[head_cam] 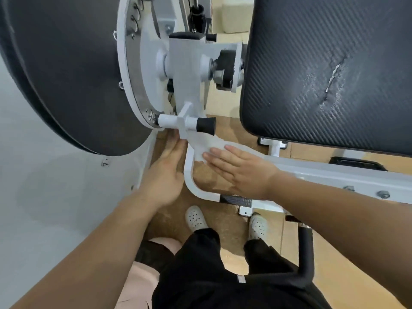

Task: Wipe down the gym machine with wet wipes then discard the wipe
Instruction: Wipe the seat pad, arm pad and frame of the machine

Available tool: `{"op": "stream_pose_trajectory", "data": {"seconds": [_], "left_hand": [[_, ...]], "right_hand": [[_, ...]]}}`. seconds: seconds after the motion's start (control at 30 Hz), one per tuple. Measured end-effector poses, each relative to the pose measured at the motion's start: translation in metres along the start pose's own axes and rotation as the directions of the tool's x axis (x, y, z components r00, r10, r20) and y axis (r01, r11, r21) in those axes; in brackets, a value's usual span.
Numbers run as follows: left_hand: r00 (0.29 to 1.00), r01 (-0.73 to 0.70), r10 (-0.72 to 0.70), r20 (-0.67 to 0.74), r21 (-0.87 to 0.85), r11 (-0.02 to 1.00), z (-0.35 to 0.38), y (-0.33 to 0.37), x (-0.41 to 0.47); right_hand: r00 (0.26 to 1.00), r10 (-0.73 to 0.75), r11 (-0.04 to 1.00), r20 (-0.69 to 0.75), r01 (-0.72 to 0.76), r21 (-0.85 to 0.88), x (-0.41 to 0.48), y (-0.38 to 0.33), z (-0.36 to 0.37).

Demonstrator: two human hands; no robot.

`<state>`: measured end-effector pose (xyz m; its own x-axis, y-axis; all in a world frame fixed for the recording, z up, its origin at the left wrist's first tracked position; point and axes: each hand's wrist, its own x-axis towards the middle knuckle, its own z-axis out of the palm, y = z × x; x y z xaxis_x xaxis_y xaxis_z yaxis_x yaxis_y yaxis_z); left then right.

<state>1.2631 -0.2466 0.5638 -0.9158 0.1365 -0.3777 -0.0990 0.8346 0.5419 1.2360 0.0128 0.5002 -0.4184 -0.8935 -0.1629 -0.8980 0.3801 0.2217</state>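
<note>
The gym machine has a white steel frame (pixel 189 175), a big black round cover (pixel 66 74) on the left and a black padded seat (pixel 323 70) on the right. A white wet wipe (pixel 207 144) lies on the curved white frame bar just below a pin with a black knob (pixel 206 125). My right hand (pixel 238 168) presses flat on the wipe with straight fingers. My left hand (pixel 166 168) reaches in beside the bar, fingers straight, its tips near the wipe's left edge under the pin; it holds nothing.
A grey wall (pixel 44 197) runs along the left. Brown floor (pixel 174 219) shows below, with my white shoes (pixel 196 217) and black trousers. A black handle bar (pixel 305 253) stands at lower right, and the cracked seat pad overhangs the frame.
</note>
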Motion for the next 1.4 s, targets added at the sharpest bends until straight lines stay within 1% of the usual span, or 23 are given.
{"op": "stream_pose_trajectory", "data": {"seconds": [0.13, 0.23, 0.33, 0.4, 0.5, 0.57, 0.63, 0.67, 0.73, 0.77, 0.8, 0.83, 0.9, 0.93, 1.0, 1.03, 1.1, 1.17, 1.2, 1.27, 1.3, 1.33, 1.4], "left_hand": [[0.998, 0.061, -0.059, 0.023, -0.091, 0.994, 0.002, -0.002, 0.002], [0.997, 0.073, -0.073, 0.005, -0.169, 0.983, 0.004, 0.000, -0.003], [0.996, 0.044, -0.058, -0.065, -0.191, 0.981, 0.007, 0.001, -0.009], [0.997, 0.019, -0.032, -0.076, -0.172, 0.985, 0.006, 0.005, -0.014], [0.996, -0.014, 0.008, -0.094, -0.070, 0.997, 0.002, 0.017, -0.022], [0.979, -0.016, 0.018, -0.205, 0.015, 1.000, -0.002, 0.026, -0.030], [0.938, -0.051, 0.094, -0.334, 0.137, 0.989, -0.008, 0.035, -0.038], [0.914, -0.075, 0.153, -0.376, 0.214, 0.974, -0.011, 0.039, -0.041], [0.874, -0.112, 0.274, -0.400, 0.382, 0.917, -0.020, 0.049, -0.042], [0.872, -0.116, 0.315, -0.374, 0.469, 0.875, -0.025, 0.054, -0.041], [0.888, -0.106, 0.327, -0.324, 0.547, 0.830, -0.030, 0.061, -0.038], [0.911, -0.094, 0.314, -0.266, 0.608, 0.788, -0.035, 0.067, -0.034], [0.953, -0.069, 0.248, -0.177, 0.666, 0.742, -0.042, 0.075, -0.027], [0.966, -0.049, 0.206, -0.157, 0.670, 0.741, -0.044, 0.078, -0.024], [0.979, -0.003, 0.140, -0.151, 0.670, 0.743, -0.047, 0.083, -0.022], [0.981, 0.015, 0.120, -0.155, 0.669, 0.743, -0.047, 0.085, -0.022], [0.980, 0.035, 0.104, -0.172, 0.656, 0.754, -0.047, 0.089, -0.023], [0.980, 0.042, 0.092, -0.174, 0.640, 0.767, -0.048, 0.089, -0.023], [0.983, 0.043, 0.082, -0.165, 0.636, 0.770, -0.048, 0.089, -0.023], [0.987, 0.048, 0.062, -0.151, 0.633, 0.773, -0.048, 0.089, -0.022], [0.987, 0.053, 0.055, -0.151, 0.629, 0.775, -0.048, 0.089, -0.023], [0.987, 0.060, 0.047, -0.154, 0.623, 0.780, -0.048, 0.089, -0.023], [0.987, 0.072, 0.034, -0.160, 0.614, 0.786, -0.048, 0.090, -0.024]], "right_hand": [[0.994, -0.064, 0.994, 0.087, 0.071, -0.089, 0.002, 0.007, -0.007], [0.998, -0.026, 0.993, 0.058, 0.033, -0.111, 0.040, 0.010, -0.023], [0.995, 0.096, 0.995, 0.019, -0.096, -0.001, 0.057, -0.003, -0.033], [0.992, 0.127, 0.991, 0.017, -0.128, 0.032, 0.045, -0.015, -0.027], [0.974, 0.224, 0.957, 0.017, -0.224, 0.183, 0.007, -0.038, -0.008], [0.937, 0.345, 0.892, 0.056, -0.346, 0.292, -0.014, -0.054, 0.001], [0.877, 0.474, 0.779, 0.077, -0.459, 0.428, -0.019, -0.066, 0.000], [0.855, 0.511, 0.718, 0.089, -0.482, 0.503, -0.014, -0.068, -0.005], [0.841, 0.532, 0.591, 0.096, -0.450, 0.670, 0.002, -0.067, -0.016], [0.835, 0.545, 0.508, 0.081, -0.406, 0.760, 0.010, -0.063, -0.022], [0.822, 0.565, 0.390, 0.076, -0.347, 0.853, 0.019, -0.057, -0.028], [0.811, 0.577, 0.231, 0.100, -0.280, 0.932, 0.027, -0.049, -0.032], [0.822, 0.541, -0.093, 0.177, -0.151, 0.984, 0.038, -0.030, -0.039], [0.829, 0.530, -0.202, 0.177, -0.079, 0.976, 0.043, -0.020, -0.042], [0.848, 0.507, -0.334, 0.153, 0.029, 0.942, 0.052, -0.002, -0.048], [0.860, 0.491, -0.359, 0.138, 0.056, 0.932, 0.056, 0.007, -0.049], [0.873, 0.481, -0.316, 0.080, 0.087, 0.945, 0.064, 0.020, -0.050], [0.889, 0.457, -0.206, 0.028, 0.075, 0.976, 0.068, 0.024, -0.044], [0.896, 0.444, -0.117, -0.001, 0.059, 0.991, 0.065, 0.021, -0.040], [0.901, 0.426, 0.114, -0.077, 0.031, 0.993, 0.057, 0.005, -0.030], [0.907, 0.407, 0.207, -0.111, 0.027, 0.978, 0.052, -0.003, -0.025], [0.914, 0.385, 0.254, -0.130, 0.030, 0.967, 0.047, -0.007, -0.023], [0.916, 0.375, 0.267, -0.143, 0.042, 0.963, 0.046, -0.002, -0.023]]}}
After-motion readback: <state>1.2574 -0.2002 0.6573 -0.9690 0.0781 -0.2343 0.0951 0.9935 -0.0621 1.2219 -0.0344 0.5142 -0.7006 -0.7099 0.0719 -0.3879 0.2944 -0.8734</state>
